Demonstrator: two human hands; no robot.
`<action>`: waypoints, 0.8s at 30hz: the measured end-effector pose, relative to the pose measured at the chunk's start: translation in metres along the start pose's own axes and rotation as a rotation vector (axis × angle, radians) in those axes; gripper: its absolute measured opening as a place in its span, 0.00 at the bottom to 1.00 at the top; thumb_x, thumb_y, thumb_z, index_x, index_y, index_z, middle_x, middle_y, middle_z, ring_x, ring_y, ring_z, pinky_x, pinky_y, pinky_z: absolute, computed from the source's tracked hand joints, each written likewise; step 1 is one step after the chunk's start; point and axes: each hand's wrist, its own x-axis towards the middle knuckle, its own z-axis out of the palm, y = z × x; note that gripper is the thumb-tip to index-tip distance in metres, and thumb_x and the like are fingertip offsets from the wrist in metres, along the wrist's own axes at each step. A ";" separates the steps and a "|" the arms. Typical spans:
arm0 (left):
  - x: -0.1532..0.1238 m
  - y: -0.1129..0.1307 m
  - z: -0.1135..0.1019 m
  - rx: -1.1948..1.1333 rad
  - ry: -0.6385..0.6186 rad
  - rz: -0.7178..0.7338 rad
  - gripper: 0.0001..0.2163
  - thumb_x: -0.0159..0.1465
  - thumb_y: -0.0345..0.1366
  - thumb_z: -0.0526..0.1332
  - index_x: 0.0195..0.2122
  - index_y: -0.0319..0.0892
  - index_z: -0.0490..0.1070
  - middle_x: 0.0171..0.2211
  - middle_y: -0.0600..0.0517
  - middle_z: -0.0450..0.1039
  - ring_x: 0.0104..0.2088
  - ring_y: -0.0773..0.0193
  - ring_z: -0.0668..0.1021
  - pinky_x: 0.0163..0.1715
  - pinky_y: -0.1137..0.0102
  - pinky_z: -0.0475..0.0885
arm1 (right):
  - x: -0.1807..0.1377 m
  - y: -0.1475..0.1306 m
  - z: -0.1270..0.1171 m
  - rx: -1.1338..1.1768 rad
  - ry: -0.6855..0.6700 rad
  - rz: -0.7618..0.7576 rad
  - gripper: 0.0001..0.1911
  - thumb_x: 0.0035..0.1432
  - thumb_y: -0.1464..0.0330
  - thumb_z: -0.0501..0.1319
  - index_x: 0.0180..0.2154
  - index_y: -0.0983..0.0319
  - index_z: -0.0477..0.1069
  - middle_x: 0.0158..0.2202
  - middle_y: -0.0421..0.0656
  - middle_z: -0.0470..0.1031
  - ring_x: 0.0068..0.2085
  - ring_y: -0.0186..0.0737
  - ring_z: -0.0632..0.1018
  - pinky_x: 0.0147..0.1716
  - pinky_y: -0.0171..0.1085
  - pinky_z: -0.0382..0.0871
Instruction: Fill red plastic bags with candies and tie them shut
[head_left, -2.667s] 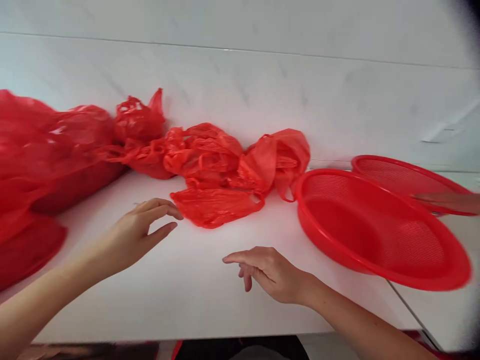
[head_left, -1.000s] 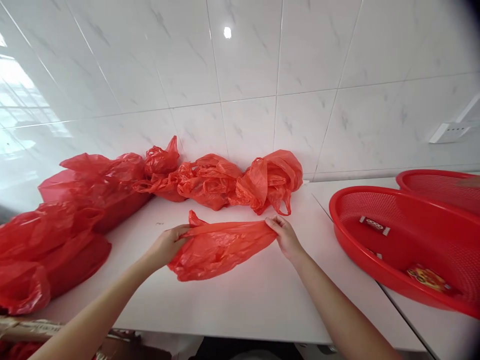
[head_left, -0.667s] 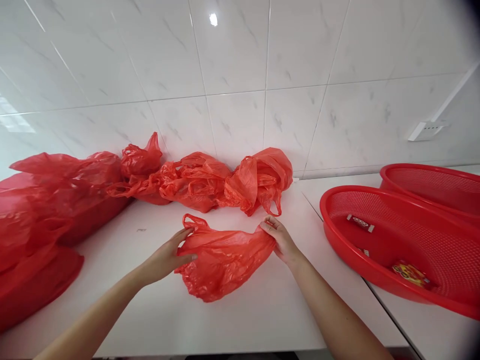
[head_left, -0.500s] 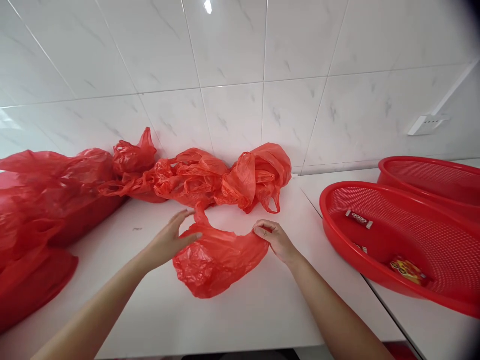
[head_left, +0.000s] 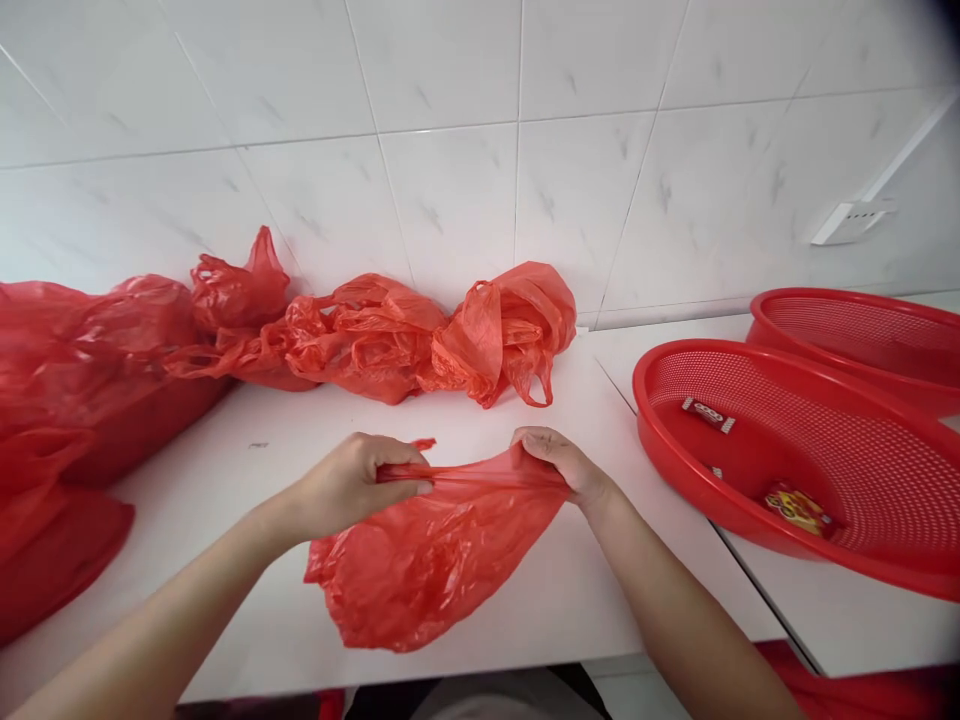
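Observation:
A thin red plastic bag [head_left: 420, 570] hangs between my two hands over the white table, its upper edge stretched taut. My left hand [head_left: 364, 485] is closed around the gathered left side of that edge, with a small tip of red plastic poking up behind the fingers. On the other side, my right hand [head_left: 559, 462] grips the bag's right corner, thumb on top. The body of the bag sags toward the table's front and looks crumpled; whether anything lies inside, I cannot tell.
Several knotted red plastic bags [head_left: 390, 335] line the tiled wall, and larger full ones [head_left: 97, 370] crowd the left. To the right stands a red perforated basket [head_left: 690, 490] holding a few small packets, including a yellow one [head_left: 799, 508]. Another red basket [head_left: 862, 310] is behind it.
My left hand, open beside the bag earlier, has closed on its edge. The bag's rim is now pulled tight between both hands, and its body hangs lower and nearer. The view has shifted slightly.

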 end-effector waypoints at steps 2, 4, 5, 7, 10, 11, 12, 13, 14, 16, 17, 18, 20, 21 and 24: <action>-0.015 -0.007 -0.010 0.158 -0.010 -0.003 0.17 0.64 0.49 0.57 0.27 0.45 0.75 0.23 0.55 0.71 0.26 0.65 0.72 0.29 0.70 0.67 | -0.005 -0.007 -0.003 -0.201 -0.106 0.066 0.24 0.57 0.47 0.58 0.27 0.62 0.73 0.19 0.35 0.60 0.19 0.29 0.60 0.20 0.32 0.55; -0.032 -0.018 -0.016 0.388 -0.013 -0.036 0.19 0.64 0.51 0.55 0.24 0.45 0.75 0.22 0.54 0.72 0.26 0.63 0.73 0.41 0.63 0.69 | -0.007 -0.011 -0.005 -0.456 -0.084 0.107 0.27 0.58 0.47 0.57 0.21 0.61 0.70 0.17 0.34 0.53 0.18 0.28 0.54 0.20 0.33 0.52; -0.040 -0.024 -0.017 0.497 -0.018 -0.075 0.20 0.65 0.52 0.55 0.24 0.46 0.75 0.21 0.53 0.72 0.27 0.62 0.74 0.47 0.57 0.66 | -0.008 -0.012 -0.005 -0.586 -0.029 0.106 0.28 0.59 0.47 0.56 0.17 0.61 0.66 0.16 0.34 0.49 0.18 0.28 0.52 0.20 0.33 0.50; -0.053 -0.034 -0.014 0.669 -0.039 -0.165 0.19 0.66 0.50 0.52 0.29 0.49 0.78 0.27 0.51 0.77 0.31 0.56 0.77 0.56 0.44 0.55 | -0.008 -0.011 -0.003 -0.815 0.091 0.058 0.31 0.60 0.49 0.56 0.13 0.60 0.62 0.15 0.34 0.48 0.19 0.29 0.51 0.21 0.34 0.48; -0.056 -0.039 0.002 0.824 -0.077 -0.268 0.19 0.67 0.36 0.47 0.48 0.55 0.77 0.52 0.44 0.75 0.46 0.40 0.76 0.49 0.36 0.59 | -0.005 -0.006 0.004 -1.032 0.192 -0.039 0.19 0.60 0.54 0.59 0.23 0.57 0.75 0.16 0.36 0.61 0.19 0.32 0.61 0.24 0.36 0.56; -0.051 -0.038 0.008 0.820 -0.069 -0.304 0.22 0.66 0.32 0.46 0.54 0.54 0.73 0.59 0.42 0.68 0.50 0.37 0.74 0.45 0.38 0.64 | -0.003 -0.003 0.005 -1.083 0.223 -0.064 0.12 0.59 0.56 0.61 0.32 0.55 0.79 0.18 0.36 0.66 0.21 0.34 0.65 0.27 0.37 0.60; -0.042 -0.035 0.014 0.784 -0.045 -0.347 0.23 0.65 0.31 0.46 0.57 0.52 0.71 0.64 0.41 0.62 0.53 0.35 0.72 0.41 0.43 0.69 | -0.001 0.000 0.006 -1.131 0.251 -0.086 0.12 0.58 0.58 0.62 0.43 0.53 0.79 0.21 0.36 0.70 0.23 0.36 0.68 0.30 0.38 0.63; -0.031 -0.032 0.020 0.723 -0.010 -0.397 0.23 0.65 0.31 0.46 0.58 0.49 0.70 0.65 0.39 0.59 0.54 0.35 0.71 0.39 0.48 0.71 | 0.002 0.003 0.005 -1.177 0.273 -0.112 0.18 0.57 0.60 0.63 0.51 0.52 0.75 0.23 0.37 0.72 0.25 0.38 0.71 0.35 0.41 0.66; -0.018 -0.028 0.026 0.652 0.034 -0.447 0.22 0.66 0.34 0.46 0.58 0.47 0.69 0.64 0.37 0.60 0.53 0.37 0.72 0.38 0.51 0.73 | 0.006 0.005 0.005 -1.221 0.286 -0.144 0.23 0.57 0.62 0.64 0.55 0.53 0.72 0.26 0.38 0.74 0.28 0.39 0.73 0.39 0.43 0.67; 0.006 -0.019 0.038 0.546 0.115 -0.518 0.23 0.68 0.42 0.45 0.62 0.45 0.64 0.60 0.37 0.66 0.51 0.41 0.74 0.43 0.49 0.71 | 0.012 0.008 0.004 -1.265 0.299 -0.224 0.23 0.58 0.64 0.64 0.56 0.54 0.71 0.32 0.41 0.76 0.36 0.43 0.75 0.46 0.47 0.66; 0.016 -0.014 0.046 0.524 0.158 -0.530 0.24 0.69 0.46 0.44 0.64 0.46 0.61 0.58 0.38 0.69 0.51 0.42 0.75 0.48 0.45 0.68 | 0.013 0.008 0.004 -1.255 0.309 -0.261 0.21 0.59 0.65 0.63 0.55 0.55 0.72 0.36 0.43 0.76 0.40 0.44 0.75 0.49 0.48 0.65; 0.022 -0.010 0.055 0.510 0.216 -0.517 0.26 0.69 0.48 0.44 0.65 0.46 0.58 0.58 0.39 0.69 0.52 0.44 0.74 0.54 0.42 0.62 | 0.012 0.006 0.005 -1.224 0.332 -0.293 0.18 0.60 0.65 0.61 0.53 0.56 0.73 0.39 0.44 0.76 0.43 0.45 0.75 0.51 0.49 0.64; 0.026 -0.007 0.080 0.458 0.385 -0.434 0.24 0.69 0.50 0.46 0.64 0.50 0.58 0.60 0.43 0.67 0.57 0.46 0.70 0.60 0.39 0.49 | -0.002 -0.001 0.010 -1.089 0.359 -0.304 0.15 0.63 0.64 0.59 0.51 0.55 0.73 0.44 0.45 0.76 0.49 0.46 0.73 0.54 0.50 0.63; 0.023 -0.008 0.094 0.414 0.478 -0.372 0.22 0.69 0.48 0.48 0.63 0.51 0.61 0.60 0.45 0.67 0.59 0.47 0.69 0.61 0.39 0.47 | -0.016 -0.005 0.014 -0.982 0.330 -0.271 0.15 0.64 0.63 0.58 0.52 0.54 0.72 0.48 0.45 0.75 0.51 0.46 0.72 0.56 0.50 0.62; 0.005 -0.024 0.136 0.300 0.587 -0.306 0.19 0.70 0.42 0.50 0.61 0.52 0.63 0.55 0.46 0.71 0.55 0.52 0.72 0.60 0.40 0.52 | -0.075 -0.008 0.023 -0.584 -0.021 -0.005 0.17 0.66 0.61 0.56 0.55 0.52 0.68 0.55 0.44 0.70 0.56 0.44 0.70 0.57 0.46 0.63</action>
